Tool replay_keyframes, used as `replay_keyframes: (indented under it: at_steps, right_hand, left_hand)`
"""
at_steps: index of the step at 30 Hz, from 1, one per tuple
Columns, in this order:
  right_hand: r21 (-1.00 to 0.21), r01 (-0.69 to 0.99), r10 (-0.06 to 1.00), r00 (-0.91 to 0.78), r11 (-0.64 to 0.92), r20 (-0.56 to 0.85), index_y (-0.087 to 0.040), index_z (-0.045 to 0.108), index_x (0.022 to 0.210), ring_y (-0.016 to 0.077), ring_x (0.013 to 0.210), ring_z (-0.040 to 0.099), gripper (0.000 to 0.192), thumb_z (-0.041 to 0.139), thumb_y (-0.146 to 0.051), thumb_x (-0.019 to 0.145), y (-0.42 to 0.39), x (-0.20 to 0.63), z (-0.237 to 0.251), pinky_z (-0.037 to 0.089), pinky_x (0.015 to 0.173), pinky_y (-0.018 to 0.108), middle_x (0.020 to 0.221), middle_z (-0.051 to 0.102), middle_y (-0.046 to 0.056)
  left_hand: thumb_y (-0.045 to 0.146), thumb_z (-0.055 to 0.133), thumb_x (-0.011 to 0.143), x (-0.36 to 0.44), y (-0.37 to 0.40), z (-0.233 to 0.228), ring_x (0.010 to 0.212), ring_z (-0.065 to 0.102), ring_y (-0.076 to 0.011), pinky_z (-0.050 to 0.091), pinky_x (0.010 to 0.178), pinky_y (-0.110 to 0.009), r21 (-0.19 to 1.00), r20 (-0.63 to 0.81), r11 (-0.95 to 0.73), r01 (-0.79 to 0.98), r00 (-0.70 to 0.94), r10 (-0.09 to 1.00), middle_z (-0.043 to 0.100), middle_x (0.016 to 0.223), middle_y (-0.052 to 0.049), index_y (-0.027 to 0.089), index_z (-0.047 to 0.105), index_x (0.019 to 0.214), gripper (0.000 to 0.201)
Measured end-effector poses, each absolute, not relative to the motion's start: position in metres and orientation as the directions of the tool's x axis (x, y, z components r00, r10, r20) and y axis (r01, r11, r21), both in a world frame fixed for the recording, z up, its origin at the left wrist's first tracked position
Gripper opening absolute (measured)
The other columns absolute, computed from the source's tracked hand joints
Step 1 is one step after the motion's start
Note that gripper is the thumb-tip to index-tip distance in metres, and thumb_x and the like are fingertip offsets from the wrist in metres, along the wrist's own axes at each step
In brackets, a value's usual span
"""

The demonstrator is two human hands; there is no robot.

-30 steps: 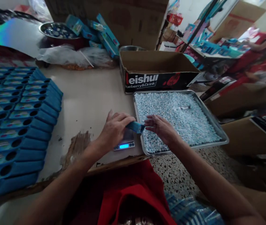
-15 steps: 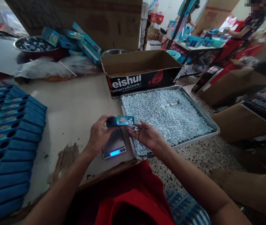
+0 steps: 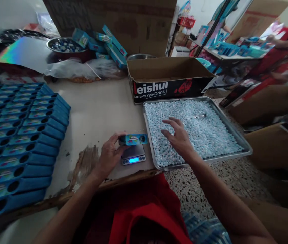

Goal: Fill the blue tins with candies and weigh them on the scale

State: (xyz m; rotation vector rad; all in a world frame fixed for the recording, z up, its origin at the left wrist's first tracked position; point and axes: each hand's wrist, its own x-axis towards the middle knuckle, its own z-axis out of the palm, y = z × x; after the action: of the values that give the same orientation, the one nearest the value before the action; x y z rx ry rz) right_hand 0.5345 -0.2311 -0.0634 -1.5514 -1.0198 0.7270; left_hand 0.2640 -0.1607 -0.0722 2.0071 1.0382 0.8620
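The right hand [image 3: 178, 137] has left the blue box [image 3: 133, 139] and spread over the candies [image 3: 209, 132].

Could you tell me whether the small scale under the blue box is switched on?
On. The scale's display glows blue along its front edge, just below the blue box that the left hand holds over its platform.

A single head-worn camera looks forward and steeply down from close above the table [image 3: 95, 108]. The table edge crosses the lower centre of the frame; forearms enter from the bottom edge. The background workshop fills the upper right.
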Motion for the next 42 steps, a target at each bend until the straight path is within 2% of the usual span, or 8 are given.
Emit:
replay_keyframes:
  at_steps: [3,6,8,14,21,33,38,42]
  right_hand:
    - [-0.951,-0.259,0.925,0.294,-0.167,-0.242,-0.022,0.073,0.115,0.0235,0.107,0.069,0.028,0.066,-0.043,0.098,-0.223,0.514,-0.063,0.057,0.098,0.042,0.12,0.073,0.01]
    - [-0.675,-0.68,0.894,0.062,-0.287,-0.444,-0.017,0.071,0.106,0.02,0.081,0.071,0.037,0.044,-0.041,0.109,-0.218,0.49,-0.064,0.061,0.078,0.035,0.097,0.077,0.009]
    - [-0.547,-0.8,0.882,0.048,-0.247,-0.468,-0.016,0.07,0.101,0.019,0.076,0.07,0.041,0.036,-0.036,0.112,-0.219,0.482,-0.063,0.061,0.074,0.032,0.088,0.076,0.008]
    - [-0.432,-0.877,0.83,0.074,-0.21,-0.553,-0.015,0.066,0.096,0.0194,0.079,0.073,0.035,0.041,-0.036,0.111,-0.227,0.486,-0.061,0.063,0.076,0.032,0.085,0.076,0.01]
    - [-0.407,-0.899,0.825,0.1,-0.165,-0.556,-0.014,0.067,0.107,0.0188,0.079,0.074,0.041,0.032,-0.035,0.113,-0.223,0.487,-0.061,0.062,0.072,0.03,0.091,0.077,0.011]
    - [-0.393,-0.905,0.822,0.096,-0.163,-0.562,-0.017,0.062,0.093,0.0192,0.078,0.073,0.038,0.035,-0.035,0.113,-0.231,0.495,-0.061,0.063,0.071,0.031,0.089,0.075,0.011]
    - [-0.38,-0.911,0.836,0.078,-0.162,-0.544,-0.015,0.064,0.099,0.0198,0.086,0.075,0.03,0.041,-0.03,0.111,-0.235,0.494,-0.063,0.065,0.083,0.034,0.091,0.075,0.011]
    - [-0.395,-0.9,0.821,0.08,-0.184,-0.565,-0.01,0.064,0.109,0.0216,0.095,0.077,0.017,0.048,-0.016,0.105,-0.238,0.496,-0.06,0.065,0.089,0.034,0.096,0.076,0.015]
  left_hand:
    - [0.02,0.058,0.098,0.275,-0.154,-0.051,0.121,0.068,-0.022,0.054,0.109,-0.041,0.564,0.542,-0.767,0.306,0.564,0.623,0.075,0.124,-0.006,0.024,0.067,0.118,0.022]
    - [0.011,0.056,0.098,0.288,-0.147,-0.044,0.136,0.061,-0.0247,0.044,0.122,-0.049,0.283,0.689,-0.935,0.213,0.633,0.353,0.073,0.132,-0.006,0.025,0.069,0.121,0.03]
    - [0.01,0.057,0.098,0.294,-0.143,-0.05,0.137,0.061,-0.0251,0.043,0.123,-0.051,0.224,0.696,-0.952,0.209,0.65,0.306,0.072,0.133,-0.006,0.026,0.068,0.124,0.033]
    - [0.013,0.06,0.098,0.296,-0.139,-0.075,0.126,0.066,-0.0249,0.055,0.11,-0.046,0.388,0.681,-0.876,0.286,0.552,0.482,0.074,0.125,-0.007,0.023,0.067,0.122,0.027]
    - [0.006,0.059,0.096,0.304,-0.141,-0.059,0.134,0.062,-0.0244,0.054,0.114,-0.043,0.26,0.751,-0.944,0.203,0.572,0.33,0.073,0.13,-0.006,0.025,0.068,0.127,0.037]
    - [0.01,0.058,0.097,0.308,-0.143,-0.07,0.133,0.063,-0.0239,0.054,0.113,-0.044,0.325,0.727,-0.917,0.232,0.56,0.398,0.074,0.128,-0.004,0.028,0.071,0.124,0.035]
    - [0.017,0.063,0.097,0.31,-0.135,-0.085,0.125,0.067,-0.0231,0.052,0.113,-0.043,0.507,0.641,-0.809,0.296,0.498,0.584,0.075,0.123,-0.005,0.026,0.073,0.117,0.025]
    - [0.032,0.076,0.088,0.301,-0.134,-0.095,0.11,0.071,-0.0221,0.056,0.104,-0.039,0.82,0.403,-0.503,0.273,0.35,0.846,0.076,0.114,-0.005,0.023,0.07,0.114,0.029]
